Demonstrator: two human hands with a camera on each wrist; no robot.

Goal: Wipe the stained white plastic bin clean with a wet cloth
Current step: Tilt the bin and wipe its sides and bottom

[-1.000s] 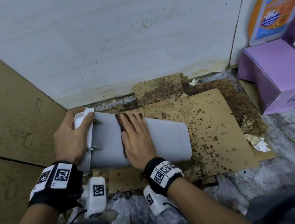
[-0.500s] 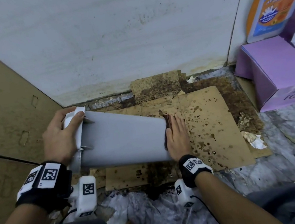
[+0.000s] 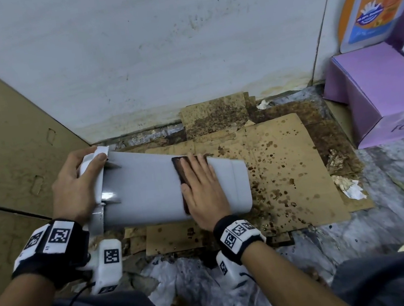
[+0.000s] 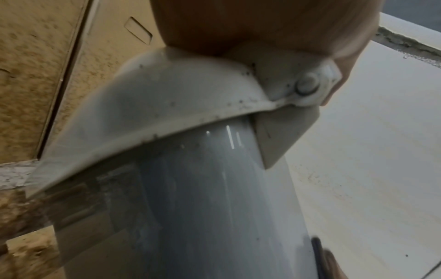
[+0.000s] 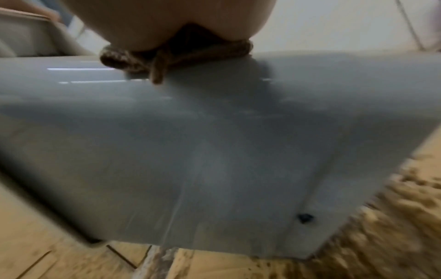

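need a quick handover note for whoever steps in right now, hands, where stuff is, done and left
Left hand grips the rim end of the white plastic bin, holding it on its side over the stained cardboard.
Right hand lies flat, fingers straight, pressing the brown cloth on the bin's upper side, near the base end.
Done: the upper side looks clean and glossy.
Left: dark specks along the rim, and one dark spot low on the near side by the base. Other faces are out of view.
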